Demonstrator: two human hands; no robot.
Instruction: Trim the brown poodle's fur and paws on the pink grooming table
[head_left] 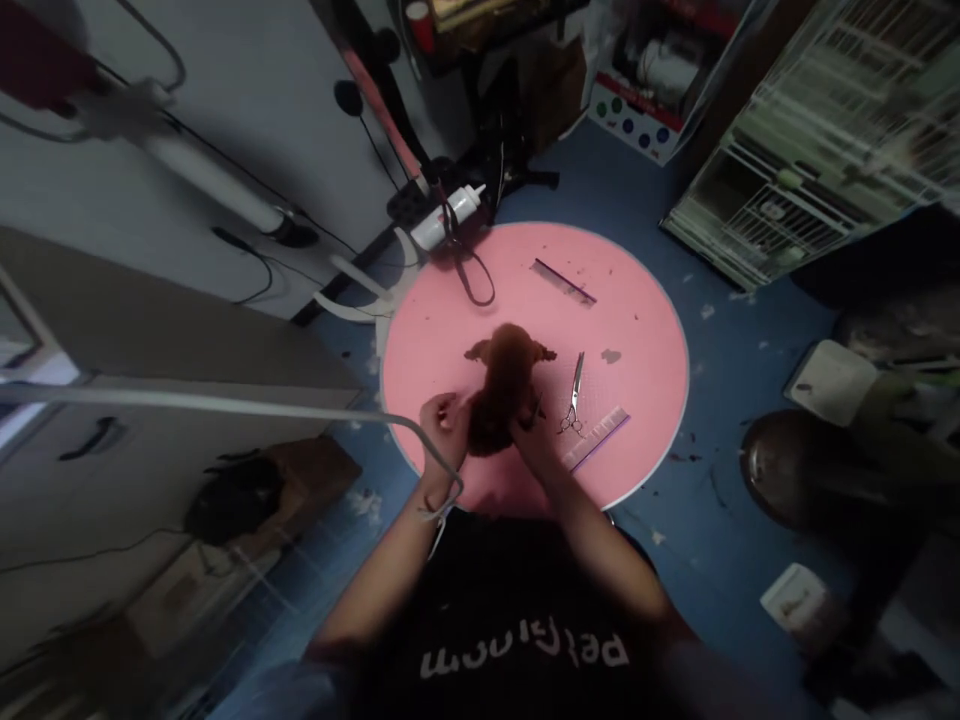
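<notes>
A small brown dog with curly fur is on a round pink table, seen from above. My left hand is beside its left flank, fingers curled; whether anything is in them is too blurred to tell. Against the dog's right side, my right hand is closed on a slim dark pointed tool, whose kind I cannot make out. Silver scissors lie to the right of the dog. Near them is a comb with a purple spine, and a second comb lies farther back.
A white squeeze bottle and a dark strap loop are at the table's back left. A pale bar crosses in front of my left wrist. Wire cages stand at right, and a round brown stool is below them.
</notes>
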